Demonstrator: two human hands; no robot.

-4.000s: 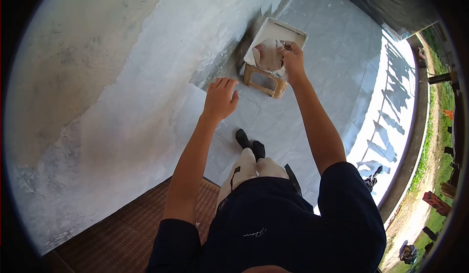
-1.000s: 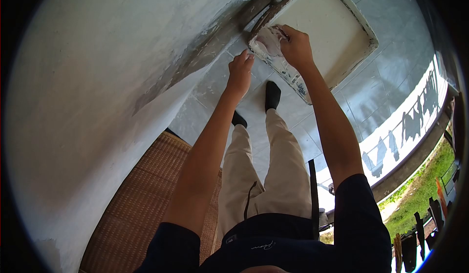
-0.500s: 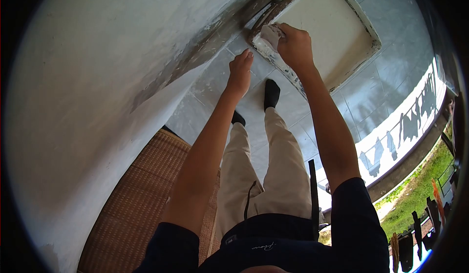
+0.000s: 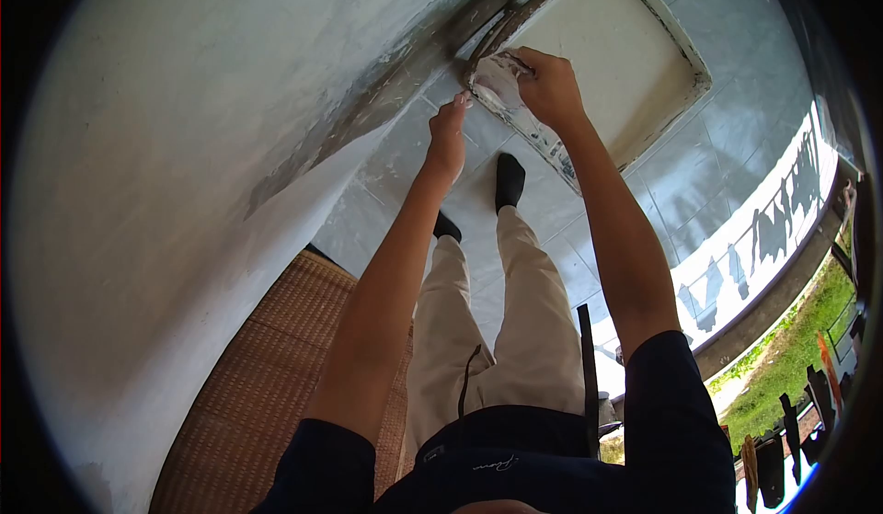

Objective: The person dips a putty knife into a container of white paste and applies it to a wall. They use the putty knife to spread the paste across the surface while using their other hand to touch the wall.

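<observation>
Matting (image 4: 276,367), brown and woven, covers the floor at the lower left of the frame, giving way to pale grey floor tiles (image 4: 552,211) further out, where the person's two black-socked feet stand. A whitewashed wall (image 4: 184,146) fills the whole left side, its paint flaking to dark patches near the upper centre. Both bare arms stretch away from the dark shirt at the bottom edge toward the top centre. The left hand (image 4: 448,137) is held flat and narrow, fingers together and pointing up, their tips touching the lower left edge of a crumpled white cloth (image 4: 497,82); it grips nothing that can be seen. The right hand (image 4: 549,86) is curled closed over the cloth's right side, knuckles bent, holding it. The cloth sits against the near corner of a large white tray (image 4: 644,45), just beside the wall's foot. Beyond, at the right edge, sunlit grass (image 4: 782,367) shows.
</observation>
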